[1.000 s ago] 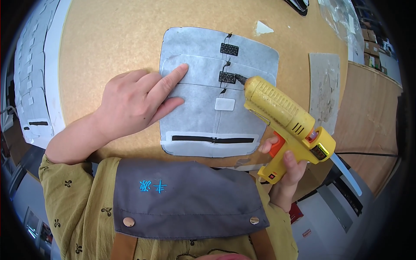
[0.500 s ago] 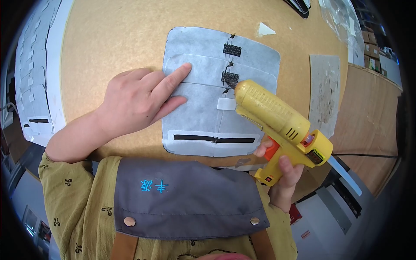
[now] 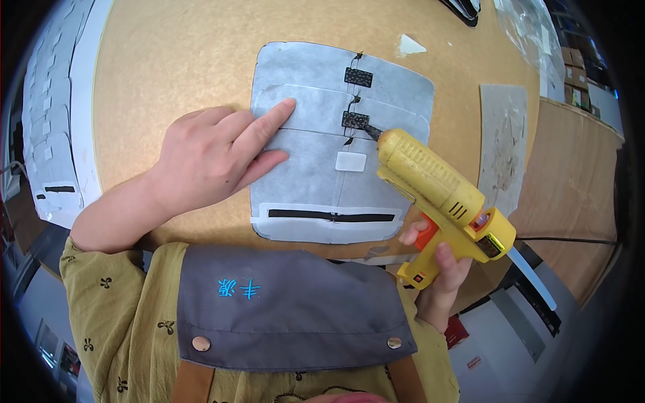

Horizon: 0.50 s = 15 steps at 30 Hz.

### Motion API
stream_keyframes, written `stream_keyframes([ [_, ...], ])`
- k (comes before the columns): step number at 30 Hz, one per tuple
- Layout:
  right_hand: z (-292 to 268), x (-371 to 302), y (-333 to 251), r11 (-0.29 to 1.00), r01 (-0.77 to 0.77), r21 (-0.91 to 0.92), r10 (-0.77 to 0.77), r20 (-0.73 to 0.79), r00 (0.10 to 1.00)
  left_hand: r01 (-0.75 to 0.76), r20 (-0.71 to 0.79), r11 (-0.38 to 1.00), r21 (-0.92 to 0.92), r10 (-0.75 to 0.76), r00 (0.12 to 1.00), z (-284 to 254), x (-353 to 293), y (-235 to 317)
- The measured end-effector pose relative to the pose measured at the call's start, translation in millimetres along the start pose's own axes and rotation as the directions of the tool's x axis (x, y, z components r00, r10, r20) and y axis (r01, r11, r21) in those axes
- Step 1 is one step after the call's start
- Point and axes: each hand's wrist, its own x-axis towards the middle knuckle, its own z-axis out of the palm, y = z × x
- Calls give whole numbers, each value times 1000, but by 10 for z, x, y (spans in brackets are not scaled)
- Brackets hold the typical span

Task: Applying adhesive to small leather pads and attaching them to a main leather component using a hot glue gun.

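A light grey fabric panel [image 3: 302, 171] lies flat on the table in front of me. Down its right half run two black textured patches [image 3: 358, 77] and, below them, a small white patch [image 3: 351, 162]; near its bottom edge is a black zipper strip [image 3: 331, 215]. My left hand [image 3: 218, 151] rests on the panel's left side, index finger and thumb stretched out, holding nothing. In my right hand [image 3: 440, 258] is a yellow hot glue gun [image 3: 437, 188], fingers wrapped round its handle at the orange trigger. Its dark nozzle points at the right edge of the lower black patch.
Beyond the panel lies a torn white scrap [image 3: 411, 46] on the brown tabletop [image 3: 175, 54]. To the right is a stained grey sheet [image 3: 502, 148]. Similar grey panels [image 3: 54, 134] are stacked along the left. A clear plastic bag [image 3: 532, 33] lies at the far right.
The glue gun has shifted slightly right, so more of its nozzle shows beside the lower black patch. My left hand and the panel have hardly moved.
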Motion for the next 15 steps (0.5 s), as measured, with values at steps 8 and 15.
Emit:
stream_keyframes([
  [8,26,12,-21,1000,-5,19,5,4,1000,4,3,1000,0,-4,1000,2,-13,-1],
  [15,82,122,-35,1000,11,-5,-11,35,999,9,13,1000,-1,-9,1000,-11,-18,-5],
])
